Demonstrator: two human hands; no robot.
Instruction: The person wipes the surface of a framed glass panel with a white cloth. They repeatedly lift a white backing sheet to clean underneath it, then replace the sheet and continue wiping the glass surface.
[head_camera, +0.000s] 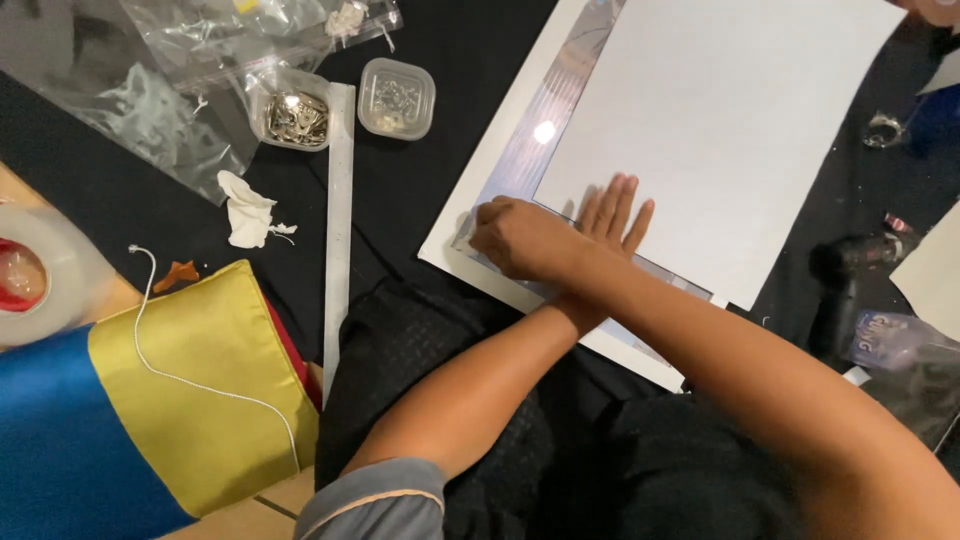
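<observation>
A white picture frame (452, 240) lies on black cloth, with shiny glass (545, 130) along its left side and a large white sheet (720, 130) laid over it. My arms are crossed. My left hand (615, 212) lies flat with fingers spread on the sheet's lower left corner. My right hand (522, 240) reaches across over my left wrist. Its fingers are curled at the frame's lower left corner, where a small grey tip shows by the fingertips; what it grips is hidden.
A long grey ruler (339, 220) lies left of the frame. Two small clear tubs of metal bits (296, 115) (397, 97), plastic bags (150, 100), a crumpled tissue (246, 208), a tape roll (40, 275) and blue-yellow cloth with a white string (190, 390) sit left. Dark items (850, 270) lie right.
</observation>
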